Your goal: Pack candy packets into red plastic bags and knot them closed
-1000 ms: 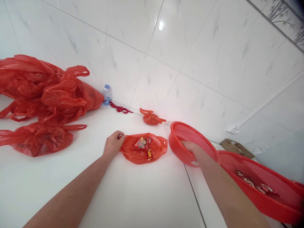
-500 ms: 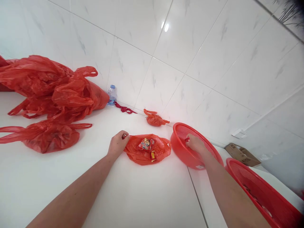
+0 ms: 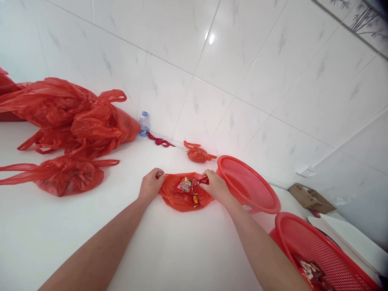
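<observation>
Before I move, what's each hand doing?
Left hand: closed, pinching the edge of the open bag.
Right hand: closed on a small red packet, over the bag's right side.

Lettering shows on the red packet (image 3: 184,186), small yellow-marked packet (image 3: 195,199) and bottle (image 3: 144,126), too blurred to read

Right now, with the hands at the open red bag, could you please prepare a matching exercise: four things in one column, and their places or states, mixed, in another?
Things
1. Left hand
2. Cardboard box
3. Right hand
4. Clear bottle

Places or states
A. Next to the heap of red bags
B. Holding a small red item
C. Gripping the left edge of the open red bag
D. At the right, near the wall

Pairs: 1-C, 2-D, 3-B, 4-A
</observation>
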{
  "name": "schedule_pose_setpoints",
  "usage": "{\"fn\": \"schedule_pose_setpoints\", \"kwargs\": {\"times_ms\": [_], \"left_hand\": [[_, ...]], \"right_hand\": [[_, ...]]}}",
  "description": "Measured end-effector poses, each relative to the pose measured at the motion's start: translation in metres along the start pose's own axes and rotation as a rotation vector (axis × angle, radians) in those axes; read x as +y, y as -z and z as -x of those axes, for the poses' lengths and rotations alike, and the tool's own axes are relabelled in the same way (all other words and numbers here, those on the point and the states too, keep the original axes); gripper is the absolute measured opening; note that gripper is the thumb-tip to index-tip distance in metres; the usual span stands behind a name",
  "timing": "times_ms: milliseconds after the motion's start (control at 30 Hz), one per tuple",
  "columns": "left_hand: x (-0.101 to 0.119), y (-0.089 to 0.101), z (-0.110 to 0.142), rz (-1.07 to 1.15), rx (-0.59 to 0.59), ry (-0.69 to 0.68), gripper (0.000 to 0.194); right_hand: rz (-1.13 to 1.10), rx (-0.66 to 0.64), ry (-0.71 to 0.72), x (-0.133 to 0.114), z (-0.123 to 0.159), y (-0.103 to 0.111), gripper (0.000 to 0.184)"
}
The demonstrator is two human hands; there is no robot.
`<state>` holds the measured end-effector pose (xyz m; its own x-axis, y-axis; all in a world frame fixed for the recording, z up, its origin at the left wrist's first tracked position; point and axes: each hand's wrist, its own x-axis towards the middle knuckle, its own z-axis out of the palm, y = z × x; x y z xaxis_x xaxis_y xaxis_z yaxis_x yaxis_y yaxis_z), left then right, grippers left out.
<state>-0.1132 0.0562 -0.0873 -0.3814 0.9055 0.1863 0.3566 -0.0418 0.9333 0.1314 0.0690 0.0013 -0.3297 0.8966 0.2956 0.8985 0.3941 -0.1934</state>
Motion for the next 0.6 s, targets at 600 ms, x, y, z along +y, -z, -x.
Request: {"fn": "schedule_pose_setpoints", "kwargs": {"times_ms": [600], "left_hand": [[0.0, 0.009, 0.008, 0.035, 0.004, -0.01, 0.038]], "right_hand": [[-0.322, 0.294, -0.321, 0.018, 0.073, -0.065, 0.049]]}}
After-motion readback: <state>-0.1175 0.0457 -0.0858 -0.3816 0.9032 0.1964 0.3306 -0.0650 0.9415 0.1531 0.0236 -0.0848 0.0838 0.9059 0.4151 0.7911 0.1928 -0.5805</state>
